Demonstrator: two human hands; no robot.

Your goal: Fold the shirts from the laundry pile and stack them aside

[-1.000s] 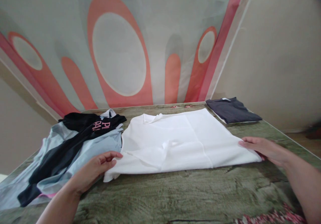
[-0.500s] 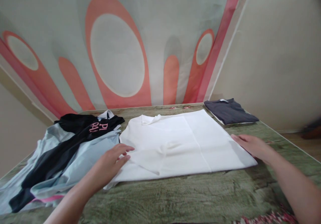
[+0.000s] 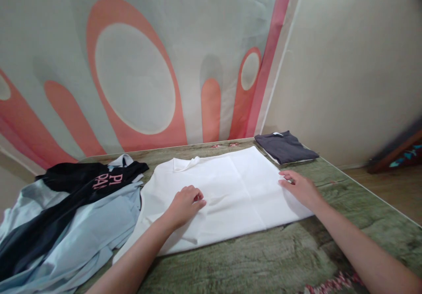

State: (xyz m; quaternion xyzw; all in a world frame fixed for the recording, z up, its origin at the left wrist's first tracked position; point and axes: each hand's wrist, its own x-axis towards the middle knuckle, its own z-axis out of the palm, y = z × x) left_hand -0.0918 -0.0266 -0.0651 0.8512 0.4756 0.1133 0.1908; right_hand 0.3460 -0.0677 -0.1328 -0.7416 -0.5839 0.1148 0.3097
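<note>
Wood-grained tabletop bears a thin white shirt centrally, flat, lightly creased — rumpled clothes crowd its left side; a folded dark garment sits beyond, right. Left hand curls over the shirt, pinch indeterminable; right hand — thumb and fingertips parted — is at its right edge.

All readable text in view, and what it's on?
"PI": pink, on the black garment.
"PA": pink, below it, same garment; a further letter is only partly visible.
Tag on the dark grey garment: too small to tell whether it's printed.
White shirt: no text visible.
</note>
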